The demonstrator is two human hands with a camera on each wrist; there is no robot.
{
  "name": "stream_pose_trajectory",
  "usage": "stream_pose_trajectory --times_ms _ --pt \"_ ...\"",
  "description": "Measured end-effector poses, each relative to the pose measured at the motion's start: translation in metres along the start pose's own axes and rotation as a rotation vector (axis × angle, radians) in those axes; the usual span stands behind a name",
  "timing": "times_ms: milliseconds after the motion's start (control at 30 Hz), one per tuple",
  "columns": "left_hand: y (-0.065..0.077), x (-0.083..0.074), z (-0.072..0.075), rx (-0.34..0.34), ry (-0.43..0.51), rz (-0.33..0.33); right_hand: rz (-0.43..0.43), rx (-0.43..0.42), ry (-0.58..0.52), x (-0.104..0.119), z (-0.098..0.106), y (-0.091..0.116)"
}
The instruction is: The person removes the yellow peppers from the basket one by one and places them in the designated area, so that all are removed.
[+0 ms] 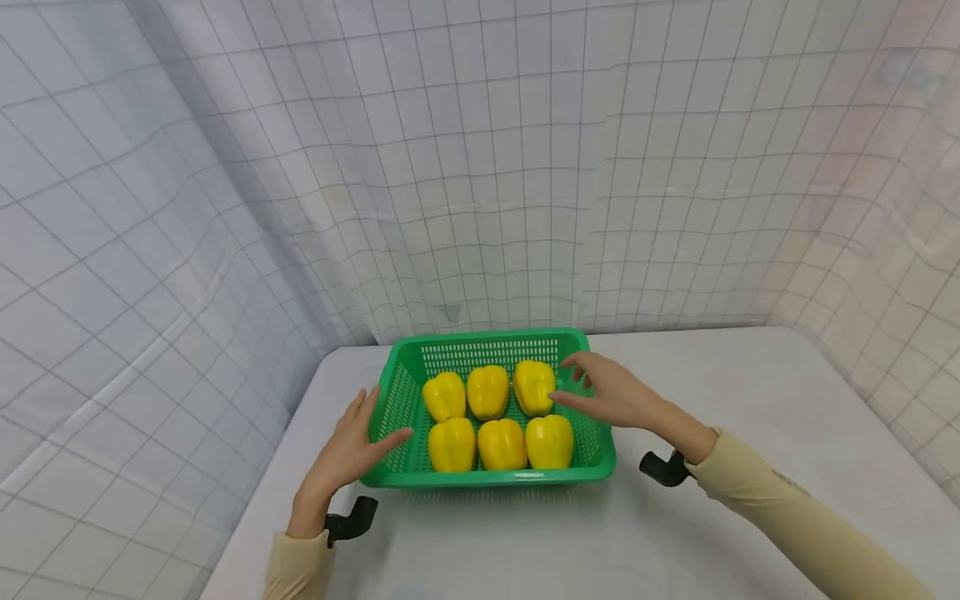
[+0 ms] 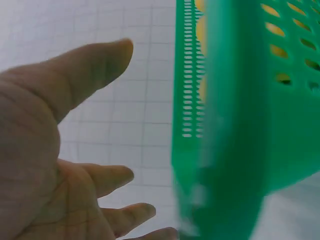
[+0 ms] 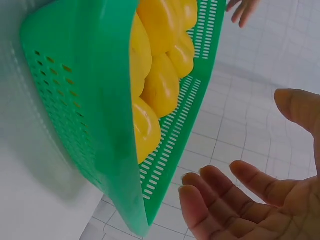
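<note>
A green plastic basket (image 1: 487,478) with slotted sides stands on the table. Several yellow bell peppers (image 1: 488,392) lie inside it in two rows. At the basket's left side is my left hand (image 1: 351,446), thumb and fingers spread apart and holding nothing. My right hand (image 1: 611,392) hovers over the right rim, its fingers loosely bent and the palm bare. In the left wrist view the basket's rim (image 2: 235,120) passes beside the spread fingers. The right wrist view has the right hand (image 3: 260,200) apart from the basket wall (image 3: 100,110).
The basket rests on a white table (image 1: 735,400). Behind and at both sides hangs a white curtain (image 1: 487,167) with a grid of dark lines. A black wrist mount (image 1: 351,520) sits on the left wrist, another black mount (image 1: 666,468) on the right.
</note>
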State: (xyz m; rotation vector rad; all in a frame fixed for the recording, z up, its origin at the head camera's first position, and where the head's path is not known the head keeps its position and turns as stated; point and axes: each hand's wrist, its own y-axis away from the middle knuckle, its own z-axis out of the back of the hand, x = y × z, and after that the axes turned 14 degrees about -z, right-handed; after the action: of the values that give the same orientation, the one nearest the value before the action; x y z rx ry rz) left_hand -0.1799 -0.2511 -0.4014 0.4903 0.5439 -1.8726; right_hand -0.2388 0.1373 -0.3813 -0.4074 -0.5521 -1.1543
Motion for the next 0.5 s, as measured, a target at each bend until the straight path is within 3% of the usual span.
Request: stream_pose_trajectory --times_ms 233,367,500 --pt "-0.009 0.028 -0.013 -0.054 0.287 0.094 -0.05 0.147 0.031 0.008 -0.004 -0.014" --pt "-0.011 0.035 -0.028 -0.176 0.36 0.101 -0.094 0.225 0.08 0.012 -0.01 -0.022" --pt "-0.013 0.039 -0.039 -0.26 0.421 0.123 -0.196 0.317 0.128 0.018 -0.016 -0.029"
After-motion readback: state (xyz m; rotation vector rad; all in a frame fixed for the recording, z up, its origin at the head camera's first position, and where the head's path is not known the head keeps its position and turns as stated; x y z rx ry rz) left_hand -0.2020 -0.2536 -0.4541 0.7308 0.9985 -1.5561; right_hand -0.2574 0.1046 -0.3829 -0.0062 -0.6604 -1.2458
